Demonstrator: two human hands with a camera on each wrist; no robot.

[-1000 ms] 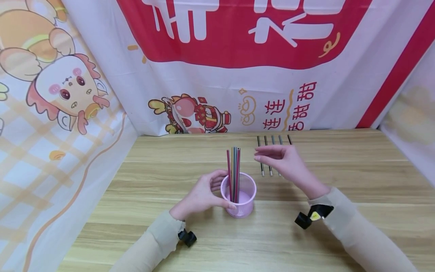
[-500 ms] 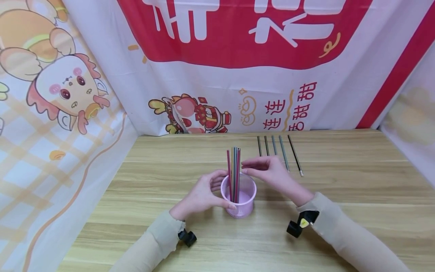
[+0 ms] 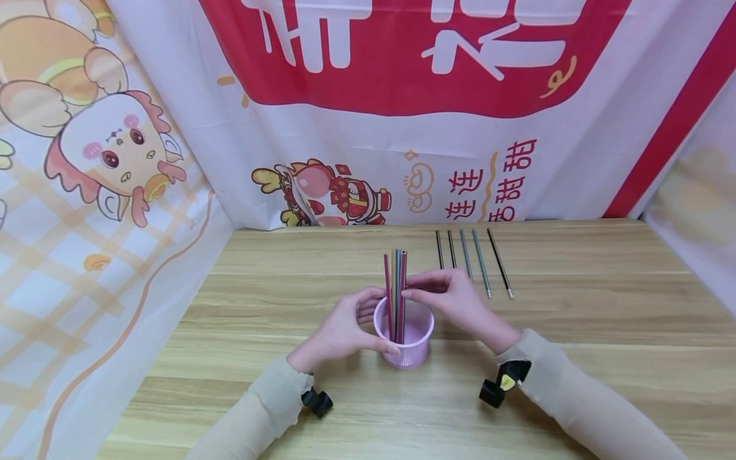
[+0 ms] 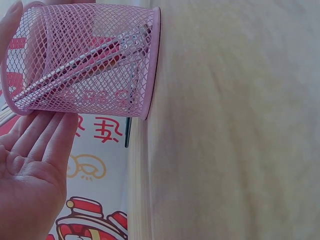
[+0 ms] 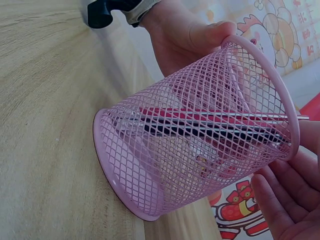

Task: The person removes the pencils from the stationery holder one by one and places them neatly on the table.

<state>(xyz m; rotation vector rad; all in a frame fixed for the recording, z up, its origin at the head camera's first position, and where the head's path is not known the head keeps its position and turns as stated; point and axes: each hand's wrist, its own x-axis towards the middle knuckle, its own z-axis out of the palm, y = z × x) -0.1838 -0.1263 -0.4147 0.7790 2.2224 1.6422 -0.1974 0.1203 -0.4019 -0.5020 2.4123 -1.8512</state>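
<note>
Leftward has come the right hand (image 3: 460, 306), its thumb and fingers pinching the near-upright pencils (image 3: 398, 275) at its left; the left hand (image 3: 342, 329) grips their pink cup (image 3: 413, 356), lower centre.

From my end I see a wood-grain table (image 3: 604, 287) with cloths (image 3: 345, 137) on 3 sides; the back cloth (image 3: 230, 128) bears a red panel (image 3: 379, 92) with white characters (image 3: 339, 41), the left cloth (image 3: 52, 306) a cartoon animal (image 3: 117, 147).

Pink latticed cup (image 3: 411, 356), red and blue pencils (image 3: 397, 287), tan streaked table (image 3: 391, 415)
</note>
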